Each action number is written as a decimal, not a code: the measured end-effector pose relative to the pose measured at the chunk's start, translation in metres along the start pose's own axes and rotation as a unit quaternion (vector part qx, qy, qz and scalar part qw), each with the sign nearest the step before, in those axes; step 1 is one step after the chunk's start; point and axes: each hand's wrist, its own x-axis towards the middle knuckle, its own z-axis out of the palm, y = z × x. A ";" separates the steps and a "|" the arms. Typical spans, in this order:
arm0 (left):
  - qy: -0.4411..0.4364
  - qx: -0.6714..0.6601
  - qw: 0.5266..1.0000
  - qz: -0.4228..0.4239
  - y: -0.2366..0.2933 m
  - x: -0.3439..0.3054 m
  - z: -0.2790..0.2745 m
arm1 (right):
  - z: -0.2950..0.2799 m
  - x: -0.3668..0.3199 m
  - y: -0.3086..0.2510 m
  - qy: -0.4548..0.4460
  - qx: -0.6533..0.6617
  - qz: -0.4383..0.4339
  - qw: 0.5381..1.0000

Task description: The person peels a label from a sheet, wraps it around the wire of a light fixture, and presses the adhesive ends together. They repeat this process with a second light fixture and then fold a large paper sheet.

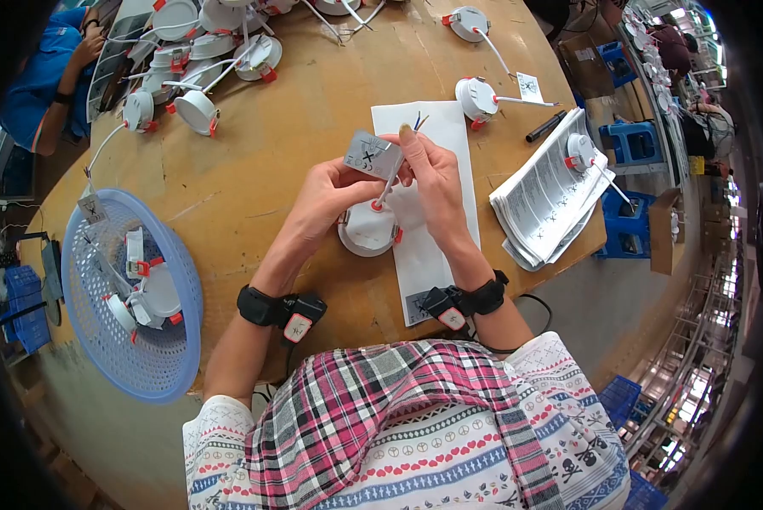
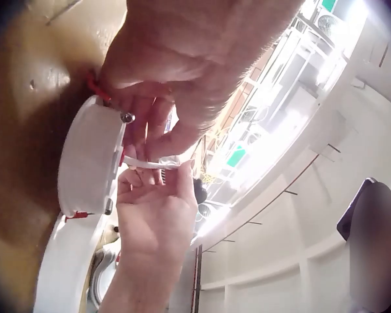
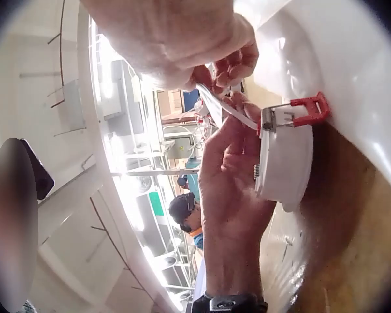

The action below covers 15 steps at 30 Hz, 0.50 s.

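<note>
A round white lamp (image 1: 368, 229) with red clips rests on the table in front of the person, its white cable (image 1: 390, 183) rising between both hands. The left hand (image 1: 330, 200) pinches a silver printed label (image 1: 369, 156) beside the cable. With thumb and fingers, the right hand (image 1: 436, 183) grips the cable near its end, where thin coloured wires (image 1: 419, 121) stick out. In the right wrist view the lamp (image 3: 285, 160) stands on edge close to the left hand (image 3: 231, 176). The left wrist view shows the cable (image 2: 146, 163) running from the lamp (image 2: 91, 156) to the fingers.
White paper (image 1: 436, 280) lies under the right forearm. To the left is a blue basket (image 1: 192, 289) holding lamps. More lamps (image 1: 196, 112) are heaped at the back left. On the right, a stack of printed sheets (image 1: 526, 200) carries one lamp (image 1: 579, 151), with a black marker (image 1: 545, 126) beside it.
</note>
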 end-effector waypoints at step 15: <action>-0.017 -0.068 0.997 -0.035 0.002 0.000 -0.001 | 0.002 -0.002 -0.002 -0.005 -0.006 -0.008 1.000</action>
